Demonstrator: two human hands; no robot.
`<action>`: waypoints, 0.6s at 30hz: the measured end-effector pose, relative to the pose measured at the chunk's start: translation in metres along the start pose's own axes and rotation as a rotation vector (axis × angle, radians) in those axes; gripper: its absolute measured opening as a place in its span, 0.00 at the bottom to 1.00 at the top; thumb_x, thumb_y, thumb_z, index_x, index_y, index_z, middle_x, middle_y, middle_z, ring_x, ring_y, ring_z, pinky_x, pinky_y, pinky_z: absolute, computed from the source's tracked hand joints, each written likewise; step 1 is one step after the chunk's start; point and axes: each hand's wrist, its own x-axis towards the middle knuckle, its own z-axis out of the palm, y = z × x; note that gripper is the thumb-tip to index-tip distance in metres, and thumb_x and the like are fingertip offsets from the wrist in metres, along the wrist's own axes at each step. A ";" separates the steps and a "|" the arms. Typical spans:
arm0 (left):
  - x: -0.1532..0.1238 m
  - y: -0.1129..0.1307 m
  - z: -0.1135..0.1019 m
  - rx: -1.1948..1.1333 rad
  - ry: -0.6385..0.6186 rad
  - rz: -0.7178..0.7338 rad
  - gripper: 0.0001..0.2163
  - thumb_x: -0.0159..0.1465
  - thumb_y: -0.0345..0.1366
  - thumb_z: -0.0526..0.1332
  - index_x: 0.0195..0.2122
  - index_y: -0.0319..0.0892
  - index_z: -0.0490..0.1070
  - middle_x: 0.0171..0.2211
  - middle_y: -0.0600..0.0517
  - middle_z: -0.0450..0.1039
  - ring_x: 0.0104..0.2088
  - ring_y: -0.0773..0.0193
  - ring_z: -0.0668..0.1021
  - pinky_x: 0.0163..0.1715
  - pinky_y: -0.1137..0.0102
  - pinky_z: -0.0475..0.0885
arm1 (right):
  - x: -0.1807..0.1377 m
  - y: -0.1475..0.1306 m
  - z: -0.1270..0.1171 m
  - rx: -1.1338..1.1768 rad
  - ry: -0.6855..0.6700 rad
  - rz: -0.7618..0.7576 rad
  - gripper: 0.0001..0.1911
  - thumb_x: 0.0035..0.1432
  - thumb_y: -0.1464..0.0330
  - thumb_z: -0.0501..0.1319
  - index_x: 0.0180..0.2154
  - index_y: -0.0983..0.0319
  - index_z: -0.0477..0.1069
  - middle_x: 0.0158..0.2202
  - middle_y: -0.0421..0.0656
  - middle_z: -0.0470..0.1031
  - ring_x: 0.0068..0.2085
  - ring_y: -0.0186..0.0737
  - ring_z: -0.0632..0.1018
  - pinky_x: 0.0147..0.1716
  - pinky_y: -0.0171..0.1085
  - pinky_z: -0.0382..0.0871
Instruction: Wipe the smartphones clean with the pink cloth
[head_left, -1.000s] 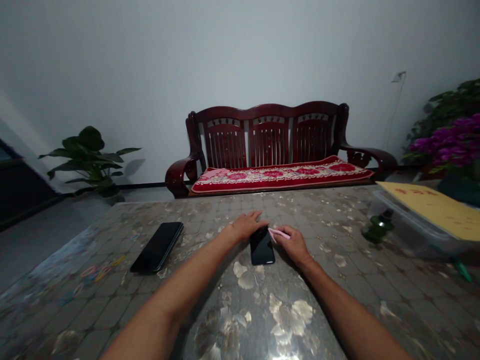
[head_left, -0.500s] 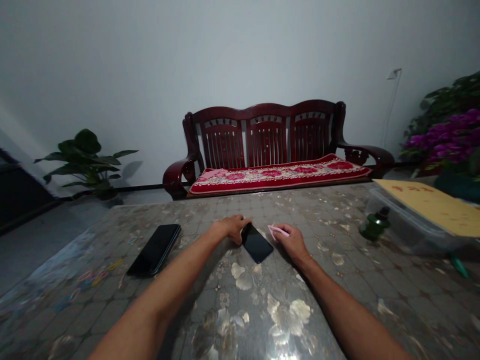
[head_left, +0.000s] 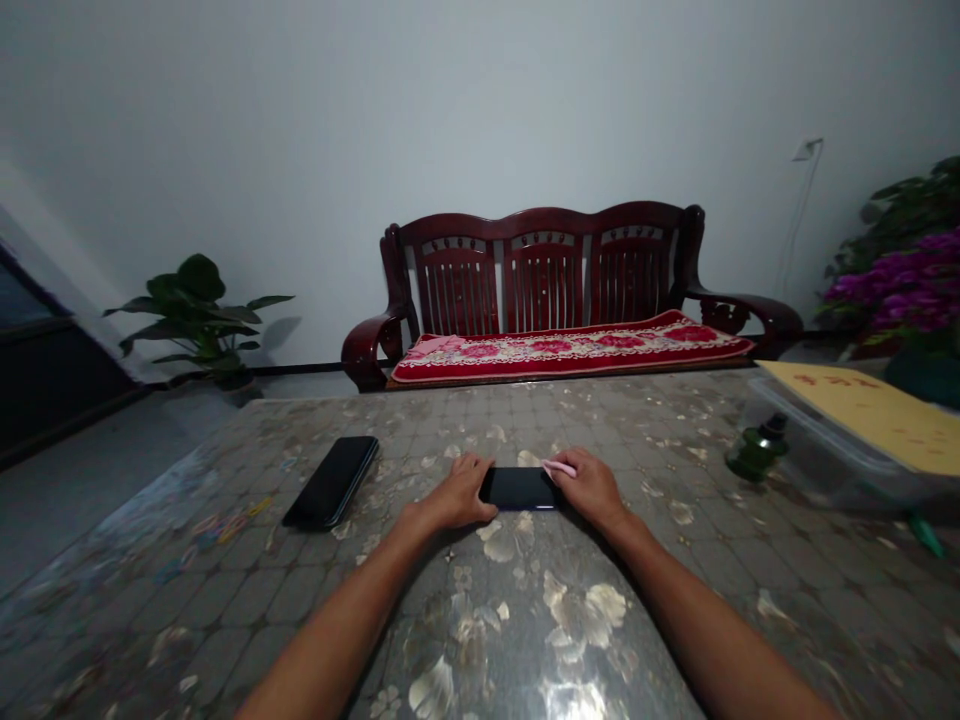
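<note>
A black phone lies sideways on the patterned table between my two hands. My left hand grips its left end, fingers curled over the edge. On the phone's right end rests my right hand, which pinches a small pink thing against the phone's top right corner. A second black phone lies apart to the left, untouched.
A green bottle and a clear plastic box with a yellow lid stand at the right. Coloured rubber bands lie at the left. Beyond the table are a dark wooden bench and potted plants.
The phone has turned from pointing away from me to lying crosswise. My left hand slid from its far end to its left end; my right hand closed in on its right end.
</note>
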 end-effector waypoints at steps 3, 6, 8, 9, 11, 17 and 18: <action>-0.012 0.000 0.006 -0.158 0.041 0.008 0.38 0.51 0.33 0.68 0.64 0.39 0.60 0.55 0.42 0.68 0.57 0.48 0.70 0.60 0.56 0.64 | -0.004 -0.014 -0.011 -0.245 -0.042 -0.042 0.10 0.61 0.67 0.59 0.36 0.58 0.80 0.38 0.44 0.80 0.43 0.41 0.76 0.42 0.34 0.62; -0.020 -0.003 0.007 -0.278 0.035 -0.011 0.39 0.50 0.32 0.69 0.65 0.40 0.60 0.57 0.42 0.68 0.58 0.48 0.70 0.61 0.57 0.64 | -0.006 -0.023 -0.016 -0.431 -0.045 -0.058 0.11 0.63 0.67 0.58 0.37 0.58 0.80 0.39 0.45 0.80 0.44 0.43 0.75 0.42 0.36 0.60; -0.023 -0.006 0.006 -0.320 0.036 -0.028 0.37 0.50 0.32 0.69 0.63 0.41 0.63 0.57 0.43 0.68 0.59 0.47 0.69 0.61 0.57 0.63 | -0.008 -0.024 -0.017 -0.513 -0.046 -0.067 0.11 0.63 0.67 0.58 0.37 0.58 0.80 0.39 0.45 0.80 0.44 0.44 0.75 0.42 0.37 0.58; -0.024 -0.008 0.006 -0.332 0.040 -0.032 0.35 0.50 0.32 0.70 0.61 0.41 0.65 0.57 0.43 0.69 0.58 0.46 0.70 0.61 0.57 0.63 | -0.008 -0.025 -0.017 -0.544 -0.050 -0.072 0.11 0.62 0.68 0.58 0.37 0.59 0.80 0.39 0.46 0.80 0.44 0.44 0.75 0.42 0.37 0.58; -0.025 -0.010 0.006 -0.341 0.056 -0.028 0.32 0.50 0.33 0.71 0.58 0.41 0.68 0.55 0.44 0.70 0.58 0.46 0.70 0.61 0.58 0.63 | -0.009 -0.025 -0.016 -0.586 -0.054 -0.072 0.10 0.62 0.68 0.58 0.37 0.59 0.80 0.39 0.47 0.80 0.44 0.45 0.75 0.41 0.38 0.57; -0.023 -0.014 0.011 -0.374 0.099 0.002 0.30 0.49 0.33 0.73 0.55 0.44 0.70 0.51 0.47 0.70 0.54 0.50 0.72 0.58 0.59 0.66 | -0.008 -0.043 -0.007 -0.577 -0.105 -0.064 0.11 0.62 0.68 0.58 0.37 0.60 0.79 0.40 0.48 0.79 0.44 0.45 0.74 0.41 0.38 0.56; -0.023 -0.014 0.011 -0.381 0.101 0.005 0.30 0.49 0.33 0.73 0.55 0.44 0.70 0.51 0.46 0.70 0.54 0.50 0.72 0.57 0.60 0.67 | -0.008 -0.047 -0.004 -0.566 -0.113 -0.074 0.11 0.62 0.68 0.58 0.37 0.60 0.79 0.40 0.48 0.79 0.45 0.45 0.74 0.41 0.38 0.56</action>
